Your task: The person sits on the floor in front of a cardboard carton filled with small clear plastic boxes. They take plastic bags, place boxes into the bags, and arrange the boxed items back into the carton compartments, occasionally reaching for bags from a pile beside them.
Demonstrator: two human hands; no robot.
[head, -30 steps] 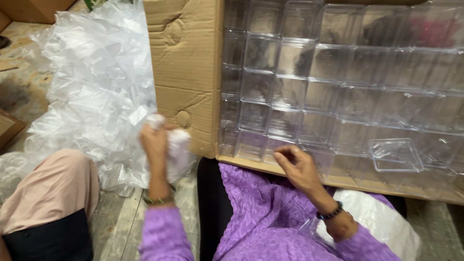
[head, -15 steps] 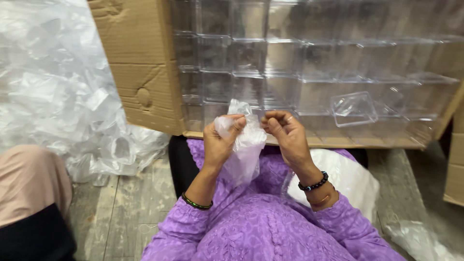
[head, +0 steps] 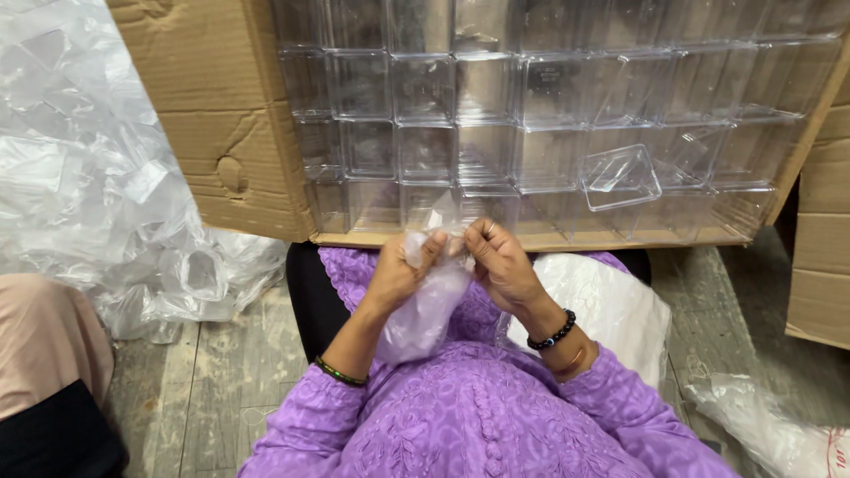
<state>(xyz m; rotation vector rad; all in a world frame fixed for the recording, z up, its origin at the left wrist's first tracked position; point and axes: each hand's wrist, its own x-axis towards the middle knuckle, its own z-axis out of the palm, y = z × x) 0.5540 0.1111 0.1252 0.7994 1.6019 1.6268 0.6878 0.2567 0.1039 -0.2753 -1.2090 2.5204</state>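
- The left hand [head: 400,273] pinches the top edge of a small clear plastic bag [head: 425,305].
- The right hand [head: 500,264] grips the same edge, just beside the left.
- The bag hangs over the lap, before the cardboard box [head: 199,115] of clear plastic containers [head: 531,97].

cardboard box [head: 212,106] top cut off
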